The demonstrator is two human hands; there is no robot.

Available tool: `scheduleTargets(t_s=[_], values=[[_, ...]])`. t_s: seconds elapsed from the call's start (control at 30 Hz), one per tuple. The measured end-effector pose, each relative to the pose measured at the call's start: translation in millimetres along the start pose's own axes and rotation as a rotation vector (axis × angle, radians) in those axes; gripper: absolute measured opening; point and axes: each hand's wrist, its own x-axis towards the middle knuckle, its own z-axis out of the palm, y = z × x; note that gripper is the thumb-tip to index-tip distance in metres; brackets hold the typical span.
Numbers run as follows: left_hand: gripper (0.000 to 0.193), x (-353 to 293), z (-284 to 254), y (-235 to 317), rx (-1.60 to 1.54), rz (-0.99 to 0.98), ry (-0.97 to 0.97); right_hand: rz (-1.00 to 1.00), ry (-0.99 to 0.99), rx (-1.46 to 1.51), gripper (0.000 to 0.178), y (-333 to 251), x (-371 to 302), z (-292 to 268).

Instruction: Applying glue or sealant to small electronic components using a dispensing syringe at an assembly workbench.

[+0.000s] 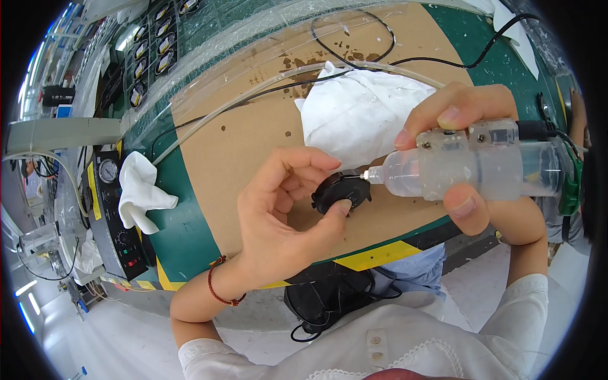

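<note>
Pinched between the thumb and fingers of my left hand [278, 209] is a small round black plastic part [342, 191], held tilted above the brown board. My right hand [468, 120] grips a clear dispensing syringe [405, 174] in a translucent holder [472, 161], thumb below and fingers on top. The syringe lies level and points left. Its thin needle tip [362, 177] reaches the rim of the black part; whether it touches is too small to tell. A green cap [573, 187] with a black cable closes the syringe's rear end.
A crumpled white cloth [364, 107] lies behind my hands on stained brown cardboard [253, 130]. Another white cloth [142, 193] sits left, beside a black dispenser controller [117, 209] with a gauge. Trays of round parts [152, 50] stand far left. A black cable [437, 60] and clear tube cross the bench.
</note>
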Motion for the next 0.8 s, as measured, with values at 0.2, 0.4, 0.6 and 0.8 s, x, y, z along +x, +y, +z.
scheduleTargets(t_s=[0.2,0.4,0.6,0.8], values=[[0.035,-0.1,0.2,0.8,-0.007,-0.019,-0.002,-0.006,-0.004,0.005,0.046,-0.5,-0.1,-0.4],[0.035,0.3,0.6,1.4,-0.014,-0.011,-0.005,0.005,0.007,0.001,0.047,-0.7,-0.9,0.0],[0.035,0.2,-0.3,0.6,-0.016,0.001,-0.012,-0.002,0.007,-0.005,0.047,0.1,-0.8,0.0],[0.035,0.5,-0.1,1.2,-0.019,-0.002,-0.015,-0.012,0.022,0.005,0.047,2.5,-1.6,1.4]])
